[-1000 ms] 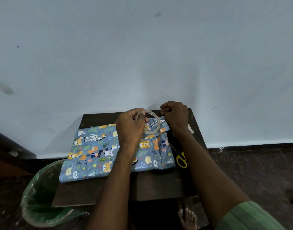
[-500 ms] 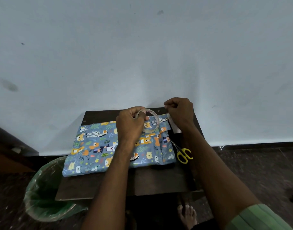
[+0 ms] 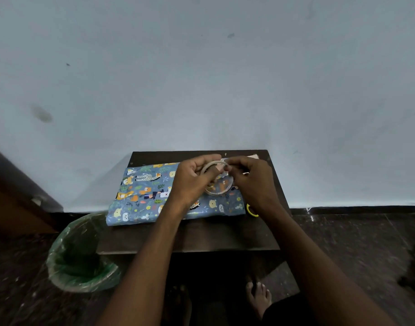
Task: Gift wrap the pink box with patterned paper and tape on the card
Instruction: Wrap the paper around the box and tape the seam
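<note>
Blue paper with cartoon animals (image 3: 145, 194) lies folded over the box on a small dark table (image 3: 201, 236); the pink box itself is hidden under it. Above the paper's right end, my left hand (image 3: 190, 182) holds a clear tape roll (image 3: 219, 192) upright. My right hand (image 3: 253, 182) meets it at the roll's top, fingertips pinched at the rim where the tape end sits. A pale card-like piece (image 3: 252, 156) lies at the table's far right corner, partly hidden behind my right hand.
Yellow scissor handles (image 3: 251, 211) peek out beside my right wrist at the table's right edge. A bin lined with a green bag (image 3: 81, 257) stands on the floor at the left. A pale wall rises straight behind the table. My bare feet show below.
My right hand has moved left from beside the roll to its top rim, closing the gap to my left hand. The view has tilted, so the table sits lower in frame.
</note>
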